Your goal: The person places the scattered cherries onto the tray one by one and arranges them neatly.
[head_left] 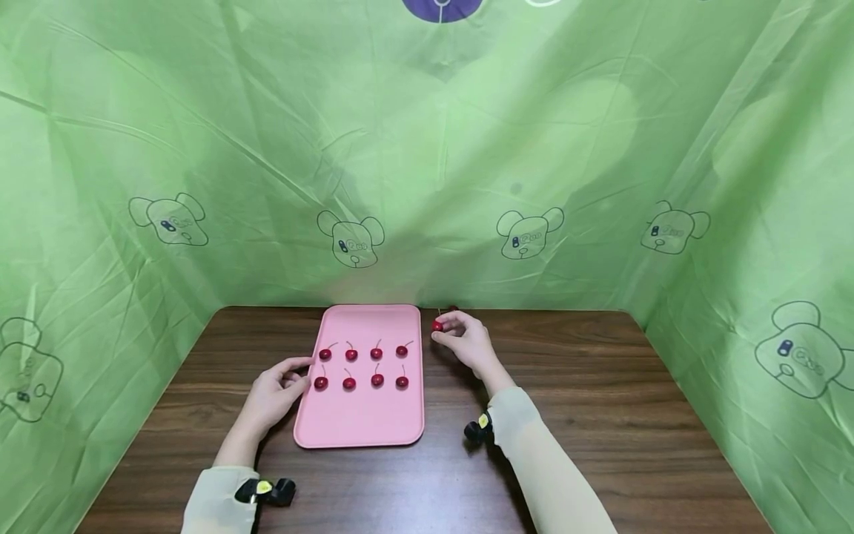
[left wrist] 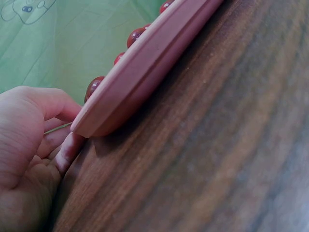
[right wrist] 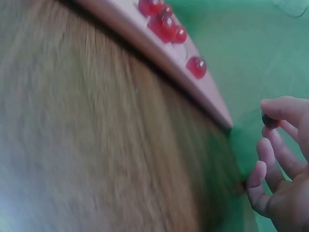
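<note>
A pink tray [head_left: 360, 430] lies on the table with several red cherries in two rows; one cherry [head_left: 351, 355] in the far row has its stem up. At the tray's left rim, my left hand [head_left: 273, 393] grips the edge between thumb and fingers; in the left wrist view the fingers [left wrist: 60, 104] meet the rim. Right of the tray's far corner, my right hand [head_left: 470, 345] pinches a single cherry [head_left: 437, 325] between thumb and fingertips, held in the air. Another cherry [head_left: 453, 308] shows partly behind that hand.
The tray stands on a dark wooden table [head_left: 567, 430]. Green fabric [head_left: 427, 185] with printed bear heads hangs behind the table and along both sides. Each wrist carries a small black camera, one of them by the right sleeve [head_left: 520, 415].
</note>
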`<state>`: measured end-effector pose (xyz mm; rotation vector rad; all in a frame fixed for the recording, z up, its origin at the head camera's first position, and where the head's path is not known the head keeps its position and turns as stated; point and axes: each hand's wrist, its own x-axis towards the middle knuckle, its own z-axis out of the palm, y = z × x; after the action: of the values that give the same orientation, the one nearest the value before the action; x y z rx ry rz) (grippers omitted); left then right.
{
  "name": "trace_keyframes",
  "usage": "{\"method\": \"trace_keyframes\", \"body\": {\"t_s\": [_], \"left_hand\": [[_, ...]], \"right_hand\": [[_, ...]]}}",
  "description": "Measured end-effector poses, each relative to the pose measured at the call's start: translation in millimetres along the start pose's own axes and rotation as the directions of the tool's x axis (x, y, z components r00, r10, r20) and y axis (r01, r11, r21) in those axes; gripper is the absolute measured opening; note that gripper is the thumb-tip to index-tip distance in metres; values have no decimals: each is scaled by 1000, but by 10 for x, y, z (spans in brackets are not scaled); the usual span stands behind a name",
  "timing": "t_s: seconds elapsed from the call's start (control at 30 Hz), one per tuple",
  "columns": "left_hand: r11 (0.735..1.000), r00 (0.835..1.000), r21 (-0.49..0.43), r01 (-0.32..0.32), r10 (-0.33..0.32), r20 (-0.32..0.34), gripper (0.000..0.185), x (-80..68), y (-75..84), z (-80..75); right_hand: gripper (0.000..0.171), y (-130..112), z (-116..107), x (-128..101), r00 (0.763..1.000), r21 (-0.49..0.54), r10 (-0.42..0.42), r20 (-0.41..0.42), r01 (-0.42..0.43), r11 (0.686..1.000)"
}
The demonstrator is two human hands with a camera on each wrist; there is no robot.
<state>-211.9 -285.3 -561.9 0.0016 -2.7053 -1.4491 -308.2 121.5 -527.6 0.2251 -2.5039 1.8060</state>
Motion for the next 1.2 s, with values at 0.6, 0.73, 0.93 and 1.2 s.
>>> {"method": "trace_keyframes", "body": {"t_s": [0.6,0.73,0.93,1.2], "left_hand": [[1000,1000,-3,-14,14,-6,37,-2,11,-7],[1000,1000,-6,-20,20,-10,37,0,11,-3],[1000,999,-3,-30,30,-15,36,-10,23,-6],[999,999,-9,-44,44,-16,36,-22,39,-8]], "right_hand": [[27,-617,401,-466,979,-11,-171,107,173,985],[28,-710,598,-584,973,10,-175,149,175,984],[27,-787,930,-749,959,7,-162,230,165,986],[26,-823,1303,-929,944,11,-170,282,174,985]]}}
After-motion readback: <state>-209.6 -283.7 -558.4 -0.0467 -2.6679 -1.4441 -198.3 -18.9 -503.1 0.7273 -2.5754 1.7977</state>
